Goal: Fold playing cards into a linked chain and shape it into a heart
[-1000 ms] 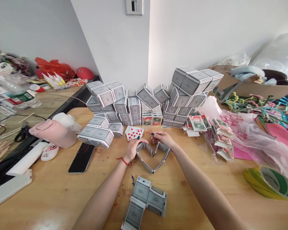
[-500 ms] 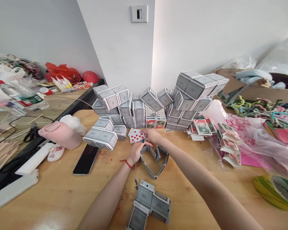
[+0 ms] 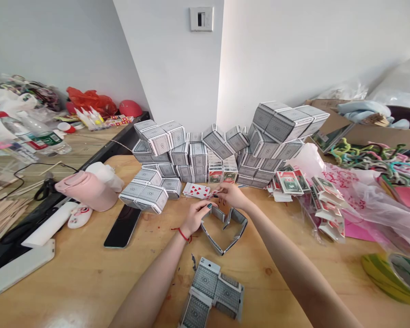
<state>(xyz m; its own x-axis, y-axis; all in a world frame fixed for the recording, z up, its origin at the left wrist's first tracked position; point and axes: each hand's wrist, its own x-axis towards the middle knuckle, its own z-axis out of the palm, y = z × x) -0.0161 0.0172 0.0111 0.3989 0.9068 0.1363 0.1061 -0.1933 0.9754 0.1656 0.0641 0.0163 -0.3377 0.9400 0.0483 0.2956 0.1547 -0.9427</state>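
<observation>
Between the thumb and fingers of my right hand (image 3: 234, 196) is a playing card (image 3: 213, 193), held tilted at the right end of a small pile of playing cards (image 3: 195, 190), where red hearts show face up. My left hand (image 3: 193, 219), with a red string on its wrist, has thumb and fingers pressed together at the upper left of a heart-shaped frame of folded cards (image 3: 212, 241). Whether these fingers pinch the frame's edge or something else is hidden. Closer to me lies a flat piece of joined grey-backed cards (image 3: 207, 291).
Grey card blocks (image 3: 198, 157) stand stacked along the wall. To the left are a phone (image 3: 122, 226), a pink cup (image 3: 90, 191) and a white roll (image 3: 51, 223). At right lie opened card boxes (image 3: 290, 182), plastic bags (image 3: 345, 182) and a tape roll (image 3: 392, 275).
My right hand has moved slightly right, drawing a card from the pile. My left hand's fingertips have come away from the cards, down toward the heart-shaped frame, whose right side has spread outward.
</observation>
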